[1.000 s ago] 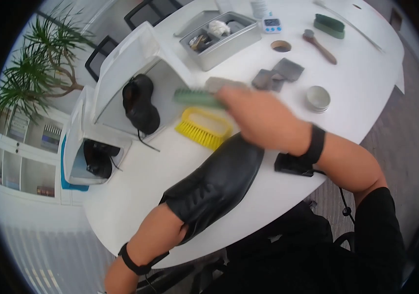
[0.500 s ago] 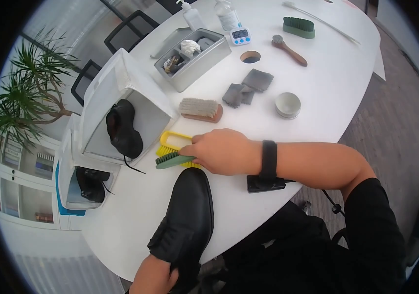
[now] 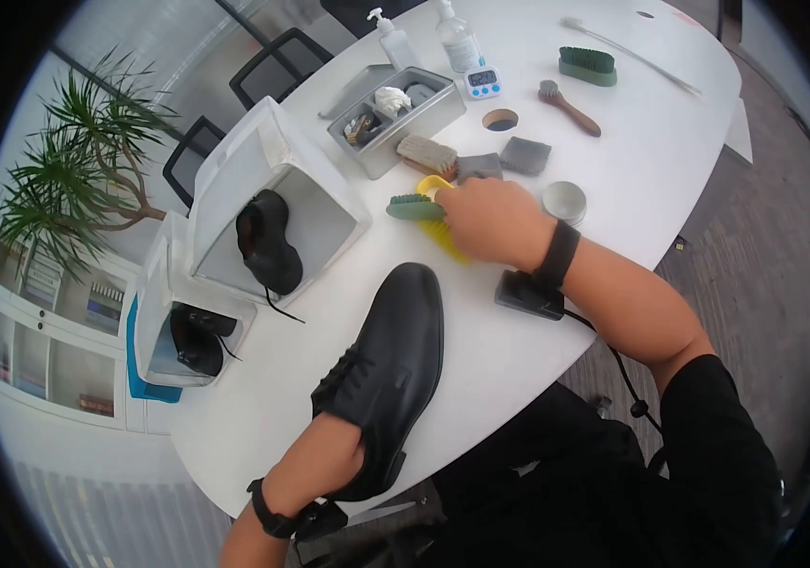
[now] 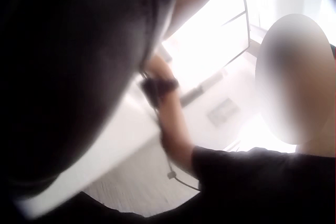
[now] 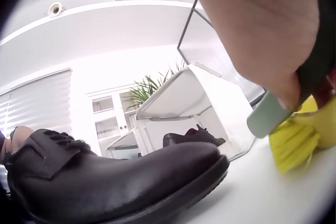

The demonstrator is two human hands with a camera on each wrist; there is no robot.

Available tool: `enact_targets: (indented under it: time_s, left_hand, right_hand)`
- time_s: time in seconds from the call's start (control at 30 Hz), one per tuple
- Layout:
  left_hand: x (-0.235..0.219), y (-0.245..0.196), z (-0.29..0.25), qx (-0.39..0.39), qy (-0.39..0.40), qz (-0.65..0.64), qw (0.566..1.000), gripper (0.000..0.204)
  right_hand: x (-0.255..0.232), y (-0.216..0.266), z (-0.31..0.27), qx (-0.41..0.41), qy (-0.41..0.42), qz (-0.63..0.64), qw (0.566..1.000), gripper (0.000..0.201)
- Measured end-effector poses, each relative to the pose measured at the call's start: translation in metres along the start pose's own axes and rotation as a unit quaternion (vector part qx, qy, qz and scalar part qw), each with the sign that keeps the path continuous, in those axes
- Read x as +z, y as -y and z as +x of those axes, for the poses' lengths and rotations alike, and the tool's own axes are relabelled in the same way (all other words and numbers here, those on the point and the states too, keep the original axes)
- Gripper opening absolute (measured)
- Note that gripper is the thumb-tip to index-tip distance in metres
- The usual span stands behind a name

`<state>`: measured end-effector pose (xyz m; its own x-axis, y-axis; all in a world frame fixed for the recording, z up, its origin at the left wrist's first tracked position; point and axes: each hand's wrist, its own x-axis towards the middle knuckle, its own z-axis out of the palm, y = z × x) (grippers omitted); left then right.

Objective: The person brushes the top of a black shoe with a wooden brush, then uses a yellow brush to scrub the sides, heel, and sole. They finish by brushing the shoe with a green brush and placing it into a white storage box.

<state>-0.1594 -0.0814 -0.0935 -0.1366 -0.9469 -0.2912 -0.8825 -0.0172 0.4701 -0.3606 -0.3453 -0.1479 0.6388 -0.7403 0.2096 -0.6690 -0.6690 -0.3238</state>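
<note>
A black lace-up shoe [image 3: 394, 355] stands sole-down near the table edge, its toe pointing away. My left hand [image 3: 320, 459] reaches into its opening, fingers hidden inside. My right hand [image 3: 500, 222] grips a small green brush [image 3: 414, 207], bristles up, beyond the toe. Under that hand is a yellow brush [image 3: 446, 243]; whether the fingers hold it too is hidden. The right wrist view shows the green brush's end [image 5: 266, 116] just above the yellow bristles [image 5: 295, 142], apart from the shoe [image 5: 126, 182]. A blurred dark shape [image 4: 73, 77] fills the left wrist view's left side.
Two white boxes [image 3: 339, 204] with black shoes lie at left. Farther back are a metal tin [image 3: 424, 118], bottles, a timer [image 3: 483, 83], a beige-bristled brush [image 3: 427, 154], grey cloths [image 3: 525, 154], a round tin [image 3: 564, 201], a wooden-handled brush [image 3: 571, 109] and another green brush [image 3: 588, 66].
The shoe has gone from lying slantwise to standing on its sole. My right hand has moved farther back with the green brush; the yellow brush and the beige-bristled brush have shifted away from me.
</note>
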Motion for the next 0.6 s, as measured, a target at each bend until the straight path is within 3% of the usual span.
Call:
enact_targets:
  time_s: [0.07, 0.1, 0.17, 0.27, 0.33, 0.43, 0.57, 0.6]
  left_hand:
    - [-0.002, 0.003, 0.014, -0.01, -0.02, -0.014, 1.0, 0.056]
    - [-0.005, 0.004, 0.022, 0.017, -0.017, 0.016, 1.0, 0.054]
    - [0.0, 0.007, 0.027, 0.043, -0.013, 0.039, 0.998, 0.053]
    - [0.005, 0.015, 0.032, 0.129, -0.083, 0.079, 0.985, 0.052]
    - [0.003, 0.011, 0.033, 0.135, -0.087, 0.089, 0.983, 0.053]
    - [0.003, 0.007, 0.03, 0.116, -0.077, 0.083, 0.987, 0.053]
    - [-0.001, 0.004, 0.027, 0.056, -0.043, 0.05, 0.996, 0.049]
    - [-0.001, 0.004, 0.027, 0.055, -0.041, 0.045, 0.997, 0.049]
  right_hand:
    - [0.007, -0.004, 0.006, -0.007, -0.028, 0.015, 0.999, 0.017]
    - [0.011, -0.005, 0.009, -0.008, -0.027, 0.012, 1.0, 0.017]
    - [0.016, -0.005, 0.015, -0.032, -0.118, 0.081, 0.989, 0.017]
    - [0.004, 0.004, 0.011, -0.068, -0.126, 0.167, 0.976, 0.02]
    - [-0.002, 0.011, 0.006, -0.07, -0.103, 0.193, 0.973, 0.02]
    - [0.0, 0.021, -0.003, -0.126, 0.024, 0.332, 0.934, 0.018]
    - [0.013, 0.021, -0.003, -0.093, 0.048, 0.288, 0.952, 0.019]
    - [0.021, 0.019, 0.0, -0.113, -0.007, 0.271, 0.956, 0.023]
